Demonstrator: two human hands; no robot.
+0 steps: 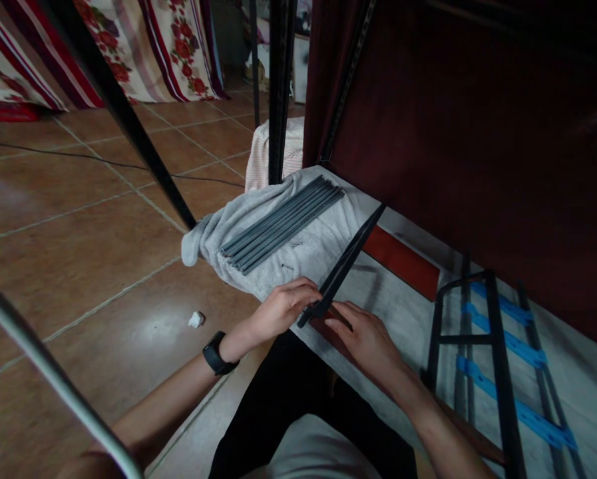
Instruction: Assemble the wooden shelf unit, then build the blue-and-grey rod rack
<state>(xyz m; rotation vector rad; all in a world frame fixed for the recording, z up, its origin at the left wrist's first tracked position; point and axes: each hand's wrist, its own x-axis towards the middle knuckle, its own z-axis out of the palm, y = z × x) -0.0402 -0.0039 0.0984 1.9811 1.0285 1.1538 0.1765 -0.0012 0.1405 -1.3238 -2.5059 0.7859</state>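
Note:
Above the edge of the bed, a slim black metal frame [351,259] made of long narrow bars is tilted up and away from me. My left hand [291,306], with a black band on its wrist, pinches the near end of the frame beside a small bolt [304,311]. On the other side of that end, my right hand [365,332] grips it with bent fingers, the thumb below. Several grey metal rods [283,223] lie side by side on a grey cloth [213,243] beyond my hands. Small screws [287,267] rest on the cloth near them.
A red flat panel [402,263] lies behind the frame. At right stand a black ladder-like frame [495,359] and bars with blue strips [522,346]. Black posts [281,93] rise at the left and back. A white crumpled scrap [196,319] is on the tiled floor [103,266].

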